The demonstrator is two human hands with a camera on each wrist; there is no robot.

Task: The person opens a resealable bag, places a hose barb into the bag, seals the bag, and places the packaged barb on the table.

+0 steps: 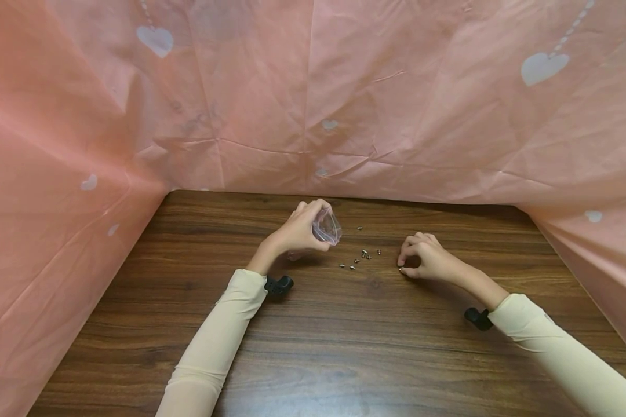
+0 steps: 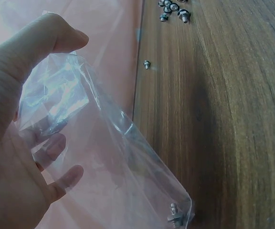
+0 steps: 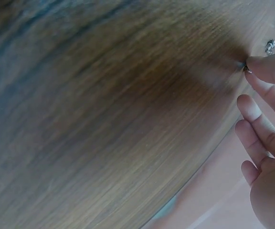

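My left hand holds a clear plastic zip bag by its mouth, which gapes toward the right. In the left wrist view, the thumb lies at the bag's rim and other fingers show through the film. Down in the bag's lower corner sit small metal screws, each with a wide collar. Over to the right, my right hand pinches another small metal screw between thumb and index finger, close to the tabletop; the fingertips mostly hide it. Its other fingers are loosely bent.
Several loose screws lie scattered on the dark wooden table between the hands, some clustered. One single screw lies farther back. A pink sheet with white hearts hangs along the table's back and sides.
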